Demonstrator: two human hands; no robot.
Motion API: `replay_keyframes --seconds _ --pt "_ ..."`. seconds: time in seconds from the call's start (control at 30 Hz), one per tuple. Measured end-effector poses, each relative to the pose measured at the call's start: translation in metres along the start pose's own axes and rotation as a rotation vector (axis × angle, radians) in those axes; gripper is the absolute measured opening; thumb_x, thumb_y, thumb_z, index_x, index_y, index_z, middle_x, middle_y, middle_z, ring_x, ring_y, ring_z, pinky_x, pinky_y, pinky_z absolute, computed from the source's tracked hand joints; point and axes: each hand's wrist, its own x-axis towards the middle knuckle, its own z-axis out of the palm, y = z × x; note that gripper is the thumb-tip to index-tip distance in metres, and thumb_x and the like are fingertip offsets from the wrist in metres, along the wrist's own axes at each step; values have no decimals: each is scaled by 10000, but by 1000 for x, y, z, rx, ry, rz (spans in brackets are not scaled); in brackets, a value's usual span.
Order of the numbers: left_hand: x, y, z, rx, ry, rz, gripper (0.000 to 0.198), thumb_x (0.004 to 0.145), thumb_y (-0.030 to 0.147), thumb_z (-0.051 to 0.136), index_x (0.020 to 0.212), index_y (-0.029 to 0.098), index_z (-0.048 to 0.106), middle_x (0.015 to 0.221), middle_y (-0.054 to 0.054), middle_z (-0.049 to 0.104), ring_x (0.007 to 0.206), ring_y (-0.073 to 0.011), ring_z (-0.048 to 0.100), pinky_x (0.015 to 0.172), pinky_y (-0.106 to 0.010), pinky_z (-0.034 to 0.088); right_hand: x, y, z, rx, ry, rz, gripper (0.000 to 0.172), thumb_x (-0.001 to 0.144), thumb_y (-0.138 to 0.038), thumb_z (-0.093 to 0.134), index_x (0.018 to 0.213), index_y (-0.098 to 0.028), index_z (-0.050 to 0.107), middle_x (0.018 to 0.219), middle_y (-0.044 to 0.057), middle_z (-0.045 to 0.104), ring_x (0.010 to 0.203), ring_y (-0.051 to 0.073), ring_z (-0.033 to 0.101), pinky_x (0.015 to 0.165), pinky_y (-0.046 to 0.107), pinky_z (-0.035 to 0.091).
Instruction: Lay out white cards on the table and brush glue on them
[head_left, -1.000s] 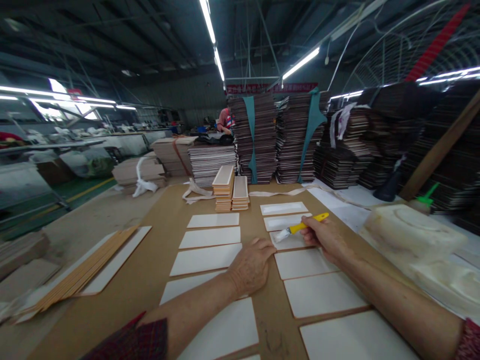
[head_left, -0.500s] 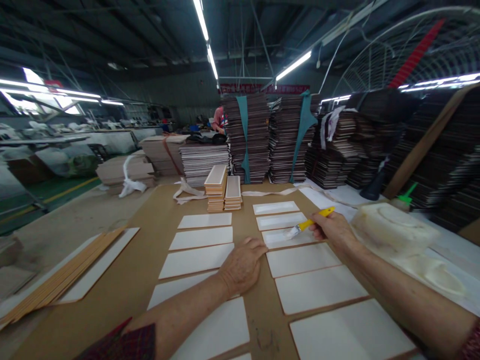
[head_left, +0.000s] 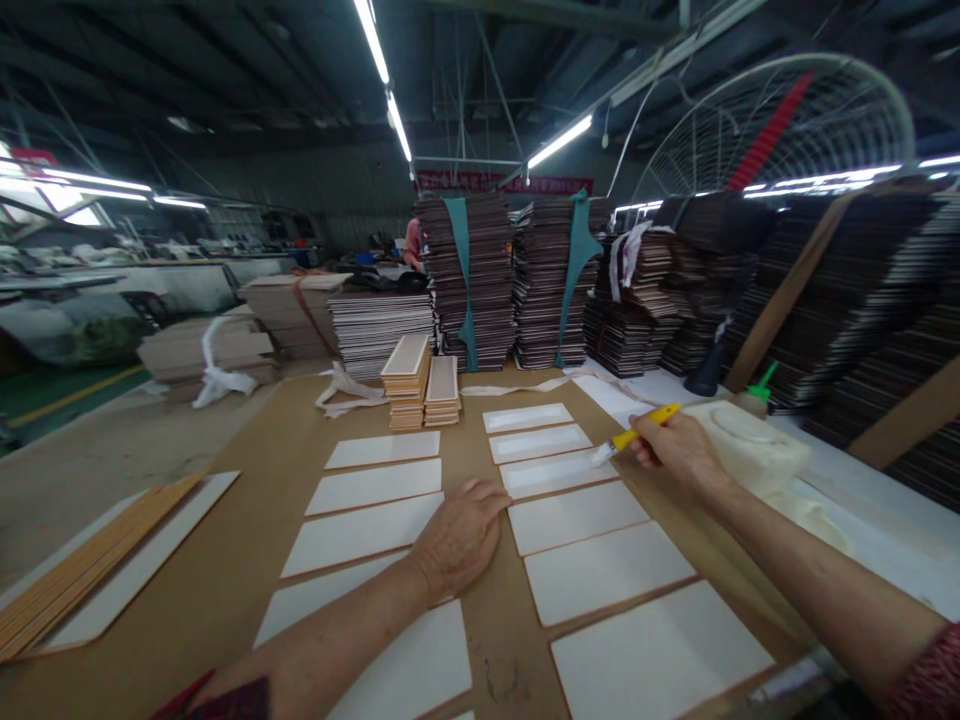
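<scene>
In my right hand is a paintbrush with a yellow handle, closed in my fingers. Its white bristles touch the right end of a white rectangular panel, third from the far end of the right column. My left hand lies palm down between the two columns, fingers loosely stretched, fingertips at that panel's left edge. Under its wrist and forearm are white panels of the left column, such as this panel, partly covered. A nearer right-column panel lies flat with a thin brown edge.
Two small stacks of panels stand at the far end of the brown board. Brown strips lie on the left. A whitish plastic container is beyond my right forearm. Tall dark stacks line the back.
The brush has slid rightward along the panel, from its middle to its right end. My left hand stays by the panel's left edge. The whole view has turned slightly right.
</scene>
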Motion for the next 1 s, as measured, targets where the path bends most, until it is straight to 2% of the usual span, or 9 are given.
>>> replay_keyframes --seconds 0.3,0.53,0.67,0.77,0.87,1.0 --pt "0 1 -1 -5 4 2 376 866 29 438 1135 157 667 1124 -80 672 1056 -229 556 1001 -399 487 1 -2 -12 -47 25 -22 244 1002 -342 621 873 -134 629 731 -30 606 536 87 557 507 210 498" --pt "0 -1 2 -1 24 0 334 909 57 428 1124 168 659 1130 -73 665 1072 -220 569 1006 -379 486 -9 -4 -14 152 55 -13 206 997 -302 632 880 -132 629 734 -31 611 525 81 553 485 197 492" --pt "5 1 -2 5 43 -27 303 936 79 402 1101 139 649 1131 -101 642 1038 -207 596 967 -348 506 -28 -16 -13 342 47 5 180 1018 -275 598 925 -123 625 752 -28 616 529 80 563 493 196 505" --pt "3 11 -10 25 2 1 279 896 73 440 1042 150 664 1058 -93 650 1010 -227 590 955 -373 504 -49 -21 -6 434 -20 35 165 1021 -235 588 907 -121 622 731 -35 615 505 73 552 475 183 495" --pt "-9 28 -18 40 -76 56 288 852 62 466 1027 165 671 1061 -84 658 1039 -242 575 985 -392 486 -73 -21 6 469 -116 68 173 1011 -189 595 855 -118 619 690 -45 609 474 65 540 450 168 481" --pt "-28 46 -18 50 -155 78 397 815 47 477 1160 159 637 1152 -79 653 1064 -241 573 988 -385 489 -96 -16 23 466 -216 97 180 1005 -179 604 839 -116 627 661 -51 608 452 64 538 438 166 483"
